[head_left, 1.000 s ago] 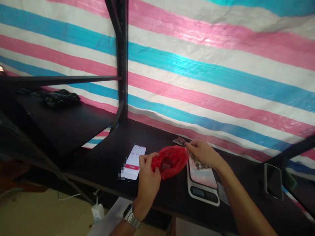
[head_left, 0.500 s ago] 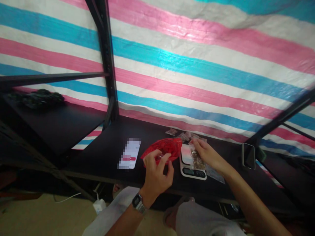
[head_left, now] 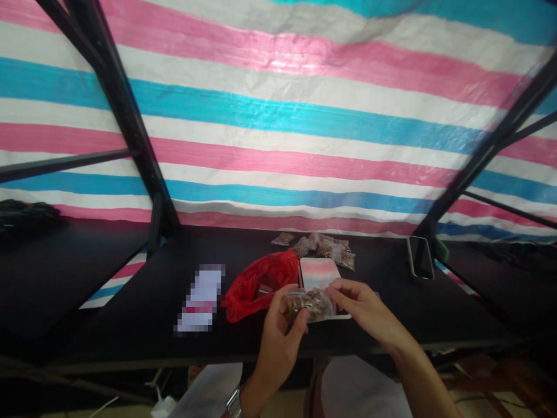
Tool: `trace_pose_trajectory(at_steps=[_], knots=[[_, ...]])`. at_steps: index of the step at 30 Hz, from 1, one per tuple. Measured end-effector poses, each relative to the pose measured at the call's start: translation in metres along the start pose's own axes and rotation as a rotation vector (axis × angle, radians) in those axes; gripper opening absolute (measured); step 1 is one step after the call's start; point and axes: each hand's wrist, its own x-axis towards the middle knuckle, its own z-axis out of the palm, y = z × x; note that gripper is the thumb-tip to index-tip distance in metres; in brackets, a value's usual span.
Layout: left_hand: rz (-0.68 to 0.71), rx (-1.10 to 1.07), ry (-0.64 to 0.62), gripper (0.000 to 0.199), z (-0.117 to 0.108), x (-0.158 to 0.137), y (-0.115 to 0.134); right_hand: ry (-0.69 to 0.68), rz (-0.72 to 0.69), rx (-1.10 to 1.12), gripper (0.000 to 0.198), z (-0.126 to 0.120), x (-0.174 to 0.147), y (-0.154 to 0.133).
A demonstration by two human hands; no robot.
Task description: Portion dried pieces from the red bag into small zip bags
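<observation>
Between my hands is a clear zip bag [head_left: 314,303] with brownish bits in it, held over the near part of a white digital scale [head_left: 319,270]. My left hand [head_left: 282,331] grips the bag's left end, thumb in front. The fingers of my right hand [head_left: 359,305] pinch its right end. The scale's display is hidden behind the bag and hands. Just left of the scale lies an open red plastic bag [head_left: 261,281] with something small and clear inside. Several small filled zip bags [head_left: 326,247] are heaped behind the scale.
A phone with a blurred-out screen [head_left: 202,299] lies on the black shelf [head_left: 143,325] at left. Another dark-screened phone [head_left: 420,257] is at the right, by a black metal post [head_left: 461,180]. Striped plastic sheeting [head_left: 282,139] hangs behind.
My left hand has left the red bag and taken hold of the zip bag. The right hand has brought that bag nearer and turned it sideways. The view has shifted to the right.
</observation>
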Motion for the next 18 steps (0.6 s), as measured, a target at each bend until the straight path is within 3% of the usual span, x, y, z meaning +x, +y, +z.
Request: trace_pose_trajectory(at_steps=[5, 10, 14, 18], knots=[[0.07, -0.021, 0.11, 0.041, 0.001, 0.014, -0.005, -0.043, 0.0, -0.006, 0.046, -0.024, 0.023, -0.006], [0.306, 0.386, 0.057, 0.024, 0.006, 0.012, -0.011, 0.316, -0.119, -0.13, 0.047, -0.082, 0.059, -0.013], [0.541, 0.652, -0.117, 0.028, 0.009, 0.02, -0.011, 0.573, -0.137, -0.243, 0.051, -0.123, 0.085, 0.019], [0.624, 0.712, -0.139, 0.031, 0.017, 0.029, -0.014, 0.642, -0.099, -0.253, 0.05, -0.13, 0.1, 0.067]])
